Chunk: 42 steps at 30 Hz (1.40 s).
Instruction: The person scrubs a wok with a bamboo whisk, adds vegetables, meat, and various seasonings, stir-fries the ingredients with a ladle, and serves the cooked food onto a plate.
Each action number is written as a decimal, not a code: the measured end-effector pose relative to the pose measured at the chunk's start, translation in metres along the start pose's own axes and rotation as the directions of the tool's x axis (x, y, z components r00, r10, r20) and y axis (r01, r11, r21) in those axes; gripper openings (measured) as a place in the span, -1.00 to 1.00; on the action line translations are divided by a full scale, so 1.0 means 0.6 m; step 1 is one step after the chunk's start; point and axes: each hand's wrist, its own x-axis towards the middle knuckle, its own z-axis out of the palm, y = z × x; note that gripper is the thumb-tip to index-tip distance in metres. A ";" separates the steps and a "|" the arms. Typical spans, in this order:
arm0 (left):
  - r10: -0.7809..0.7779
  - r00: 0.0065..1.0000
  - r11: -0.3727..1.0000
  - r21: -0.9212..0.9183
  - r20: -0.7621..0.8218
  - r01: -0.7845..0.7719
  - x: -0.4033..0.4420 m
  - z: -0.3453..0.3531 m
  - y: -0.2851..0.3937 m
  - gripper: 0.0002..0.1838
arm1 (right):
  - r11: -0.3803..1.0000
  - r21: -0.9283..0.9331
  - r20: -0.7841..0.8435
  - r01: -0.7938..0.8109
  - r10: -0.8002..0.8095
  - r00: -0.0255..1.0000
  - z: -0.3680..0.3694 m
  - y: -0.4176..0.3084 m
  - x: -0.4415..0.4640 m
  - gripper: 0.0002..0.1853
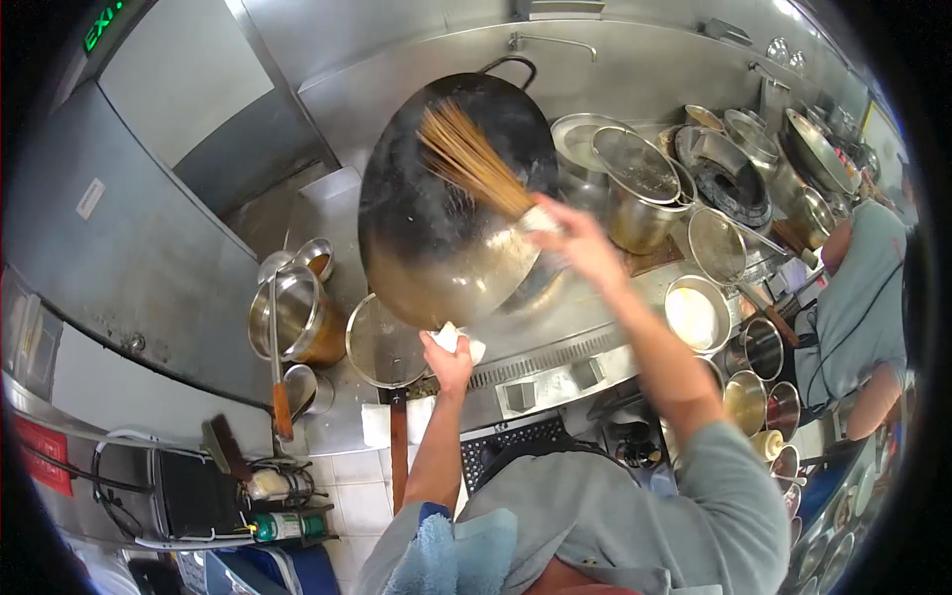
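A large dark wok (407, 233) is tipped up steeply over the stove, its inside facing me. My left hand (451, 362) is closed round its near edge through a folded white cloth (464, 343); any handle under the cloth is hidden. My right hand (575, 238) grips the white-wrapped end of a bamboo wok brush (476, 164). The brush's splayed bristles lie in front of the wok's upper inside; whether they touch the metal I cannot tell. A round strainer (385, 342) with a long wooden handle rests just left of my left hand.
At left stands a metal pot (297, 312) with a ladle (277, 347) across it. Pots and a strainer (635, 164) crowd the stove's right side, beside a bowl of white contents (696, 315). Another person (858, 297) stands at far right. A tap (555, 42) juts from the back wall.
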 end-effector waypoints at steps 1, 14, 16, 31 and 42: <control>0.052 0.999 0.997 0.054 0.008 -0.053 0.003 0.000 0.001 -0.25 | 0.994 -0.103 0.118 -0.040 0.052 0.992 0.021 0.031 -0.014 -0.30; 0.140 0.990 0.960 0.247 -0.006 -0.135 0.000 0.002 -0.042 -0.49 | 0.975 -0.201 0.126 0.091 -0.067 0.990 -0.046 -0.005 -0.022 -0.46; 0.310 0.949 0.880 0.395 -0.059 -0.263 0.020 -0.006 -0.073 -0.40 | 0.622 -0.741 0.408 0.252 0.119 0.905 -0.011 0.100 -0.049 -0.53; 0.115 0.993 0.964 0.246 -0.034 -0.103 0.046 -0.005 -0.025 -0.33 | 0.446 -0.878 0.357 0.176 0.361 0.862 -0.123 0.115 -0.193 -0.73; -0.384 0.715 0.596 -0.435 0.585 0.675 0.088 0.043 0.036 -0.82 | 0.642 -0.525 -0.313 -0.558 0.464 0.829 -0.088 0.305 -0.342 -0.40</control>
